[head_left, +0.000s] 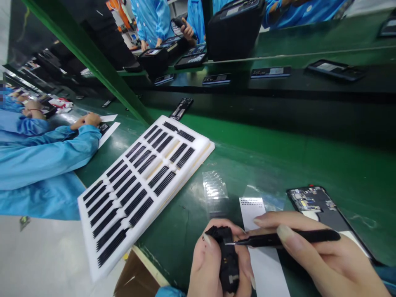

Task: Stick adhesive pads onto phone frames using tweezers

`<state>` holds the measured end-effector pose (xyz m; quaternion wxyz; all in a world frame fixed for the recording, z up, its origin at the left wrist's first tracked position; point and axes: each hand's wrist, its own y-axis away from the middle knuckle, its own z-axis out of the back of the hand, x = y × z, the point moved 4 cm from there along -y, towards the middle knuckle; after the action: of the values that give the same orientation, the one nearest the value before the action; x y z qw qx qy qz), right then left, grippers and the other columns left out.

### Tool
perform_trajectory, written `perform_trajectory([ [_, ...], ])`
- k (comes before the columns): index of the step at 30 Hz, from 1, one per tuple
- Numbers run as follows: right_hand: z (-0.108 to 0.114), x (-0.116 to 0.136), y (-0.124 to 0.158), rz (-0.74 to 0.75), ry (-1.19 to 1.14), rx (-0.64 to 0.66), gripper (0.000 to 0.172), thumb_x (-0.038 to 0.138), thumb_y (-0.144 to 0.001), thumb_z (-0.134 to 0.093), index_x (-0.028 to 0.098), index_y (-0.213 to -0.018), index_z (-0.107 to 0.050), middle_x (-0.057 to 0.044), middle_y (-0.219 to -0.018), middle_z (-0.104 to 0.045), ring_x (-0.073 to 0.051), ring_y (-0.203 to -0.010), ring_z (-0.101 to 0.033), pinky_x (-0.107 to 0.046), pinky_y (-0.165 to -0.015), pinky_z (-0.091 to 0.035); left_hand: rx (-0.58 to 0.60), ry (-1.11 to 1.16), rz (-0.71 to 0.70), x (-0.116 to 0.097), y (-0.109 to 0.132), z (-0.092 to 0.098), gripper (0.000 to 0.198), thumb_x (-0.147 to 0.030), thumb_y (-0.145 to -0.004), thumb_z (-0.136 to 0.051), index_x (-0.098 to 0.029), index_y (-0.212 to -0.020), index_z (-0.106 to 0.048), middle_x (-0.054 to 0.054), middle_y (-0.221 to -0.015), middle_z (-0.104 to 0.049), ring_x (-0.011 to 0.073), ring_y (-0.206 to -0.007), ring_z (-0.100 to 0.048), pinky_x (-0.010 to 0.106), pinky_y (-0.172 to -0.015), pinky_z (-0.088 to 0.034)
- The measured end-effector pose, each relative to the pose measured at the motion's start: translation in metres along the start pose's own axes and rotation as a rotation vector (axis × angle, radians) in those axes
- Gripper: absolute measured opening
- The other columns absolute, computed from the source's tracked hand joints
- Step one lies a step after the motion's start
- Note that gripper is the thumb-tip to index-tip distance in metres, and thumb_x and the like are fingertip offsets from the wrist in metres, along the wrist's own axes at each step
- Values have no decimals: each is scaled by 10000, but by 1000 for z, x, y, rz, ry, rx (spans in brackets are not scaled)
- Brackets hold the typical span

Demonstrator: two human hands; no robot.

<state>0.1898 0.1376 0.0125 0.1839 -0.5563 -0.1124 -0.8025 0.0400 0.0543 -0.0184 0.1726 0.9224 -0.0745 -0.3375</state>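
Note:
My left hand is closed around a small black plastic phone part, pinched between the thumb and fingers. In my right hand are black tweezers, held like a pen. Their silver tips point left and lie over the upper part of the black piece; whether they touch it I cannot tell. Beneath my hands lies a white sheet with rows of small dark dots at its far end. An opened phone with bare circuitry rests beyond my right hand, partly hidden by it.
A white foam tray of black strip-like parts slants across the left, its near end over the bench edge. Clear film lies on the green bench. A green post rises behind. Another person's sleeve is at left; more phones line the back.

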Motion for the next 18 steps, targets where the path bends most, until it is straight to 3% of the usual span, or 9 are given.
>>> perform_trajectory([
  [5,-1,5,-4,19,-22,-61,280,465,-967,-566,360,-955,-825,-10,-1014,-793,-210,-906,-772,-217,-790,-619,-61,9,14,2,1,-3,431,-620,-953,-455,-234,-1018,-636,-17,-625,-621,52,-390,-490,143,-400,-392],
  [9,-1,7,-4,24,-41,-91,256,456,-960,-585,384,-913,-827,18,-962,-799,-178,-870,-776,-165,-770,-606,-59,2,-10,2,-1,-3,422,-601,-966,-450,-223,-1001,-634,-13,-628,-631,43,-368,-474,135,-377,-367],
  [18,-3,-4,4,-49,-64,-52,272,461,-962,-576,352,-958,-826,-14,-1026,-790,-225,-982,-753,-226,-823,-623,-51,-29,-45,-1,-2,-4,394,-578,-950,-515,-220,-1004,-670,13,-691,-675,51,-423,-511,140,-412,-404],
])
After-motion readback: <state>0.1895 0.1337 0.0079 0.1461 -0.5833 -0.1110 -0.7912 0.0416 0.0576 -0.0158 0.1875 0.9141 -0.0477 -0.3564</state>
